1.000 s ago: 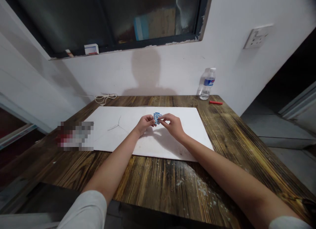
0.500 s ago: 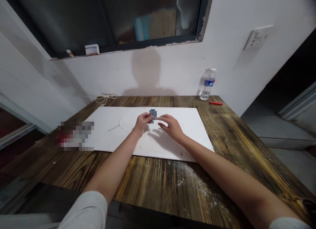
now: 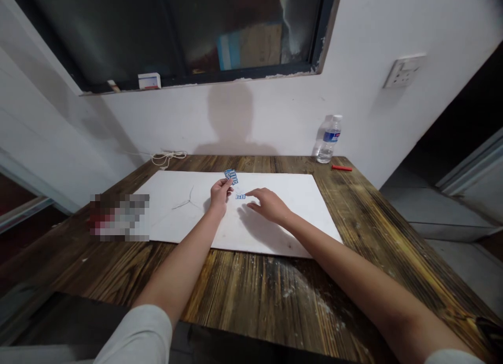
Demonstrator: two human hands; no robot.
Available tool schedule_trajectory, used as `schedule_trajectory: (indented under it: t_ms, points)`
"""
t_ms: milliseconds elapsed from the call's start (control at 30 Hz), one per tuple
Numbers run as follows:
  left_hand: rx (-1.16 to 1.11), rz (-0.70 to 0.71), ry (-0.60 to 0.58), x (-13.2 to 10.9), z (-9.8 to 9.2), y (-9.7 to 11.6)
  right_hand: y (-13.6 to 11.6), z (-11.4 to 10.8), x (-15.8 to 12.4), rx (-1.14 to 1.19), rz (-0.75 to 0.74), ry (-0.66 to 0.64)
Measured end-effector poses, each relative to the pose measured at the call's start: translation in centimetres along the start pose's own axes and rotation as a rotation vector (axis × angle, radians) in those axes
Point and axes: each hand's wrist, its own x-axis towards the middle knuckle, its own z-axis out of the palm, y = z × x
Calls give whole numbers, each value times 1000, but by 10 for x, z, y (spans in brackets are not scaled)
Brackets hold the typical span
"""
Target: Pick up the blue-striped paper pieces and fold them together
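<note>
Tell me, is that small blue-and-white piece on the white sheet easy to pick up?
The small blue-and-white piece looks thin and flat, so probably light and floppy. Lying flat on the white sheet, it would likely be fiddly to pinch and might slide.

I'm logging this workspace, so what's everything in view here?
Window: one, dark glass, wall above table
Small box: one, white with red and blue, window ledge
Wall socket: one, white, right wall
Water bottle: one, clear with blue label, far table edge
Red stick: one, red, table, near bottle
Cord: one, white, far left table edge
Table: one, brown wood, under everything
Sheet: one, white, on table
Blurred item: one, too blurred to tell, table's left
Held strip: one, blue and white, in left hand
Loose strip: one, blue and white, on sheet
Left hand: one, above sheet
Right hand: one, beside loose strip
</note>
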Motion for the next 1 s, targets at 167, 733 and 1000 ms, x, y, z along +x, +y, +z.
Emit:
schedule_trajectory:
  t_ms: [167,733,1000]
  points:
    - [3,-8,2,2,-1,-1,-3,9,20,-117,66,-220]
    - [1,-32,9,3,-1,-1,-14,46,51,-455,3,-211]
    - [24,-9,-11,-1,-1,0,-14,58,49,-424,27,-162]
